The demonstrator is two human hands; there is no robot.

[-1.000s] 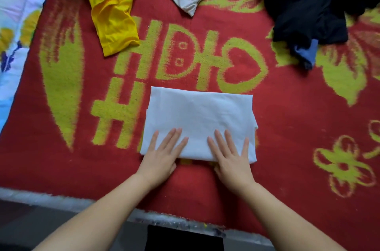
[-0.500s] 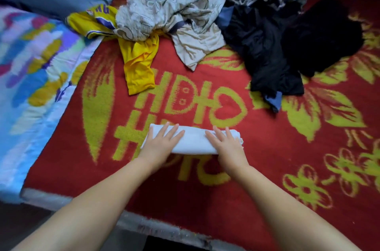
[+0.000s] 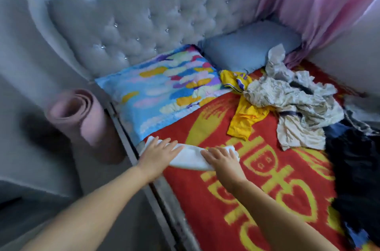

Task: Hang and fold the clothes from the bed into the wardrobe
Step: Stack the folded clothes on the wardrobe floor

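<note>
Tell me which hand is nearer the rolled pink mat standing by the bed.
Left. The left hand rests on the white cloth's end at the bed's edge, close to the pink mat. The right hand rests on the far end.

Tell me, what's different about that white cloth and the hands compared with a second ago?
The white cloth went from a wide folded rectangle to a narrow strip and now lies by the bed's left edge, near the colourful pillow. The view swung left too. Left hand and right hand stay flat on it, fingers straight. The pile with the yellow shirt looks untouched.
</note>
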